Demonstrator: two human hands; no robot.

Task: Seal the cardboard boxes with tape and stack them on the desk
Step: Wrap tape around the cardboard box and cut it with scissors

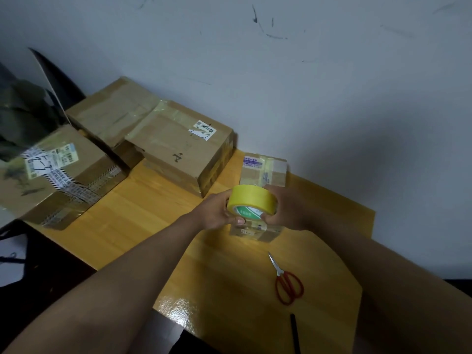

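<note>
Got the yellow tape roll [251, 199] in both hands right now. My left hand [217, 213] wraps the left side of it, thumb curled under the front edge, and my right hand [284, 209] closes around the right side, so both grips are curled tight on the roll. I hold it up above the small cardboard box [264, 172], which sits on the yellow counter [143, 208] near the wall. That box has clear tape and a purple-and-white label on top; its near end peeks out under my hands.

To the left there's a medium cardboard box [178, 149] with a white sticker and some marker scribble, lying flat on the counter. Behind it a larger flat box [112, 111] touches it, pushed toward the wall. Further left, a big box [58, 175] with striped tape and shipping labels hangs at the counter's left edge.

Red-handled scissors [286, 282] lie closed on the counter just below my right hand, blades toward the small box. A black pen [295, 333] lies near the counter's front edge.
</note>
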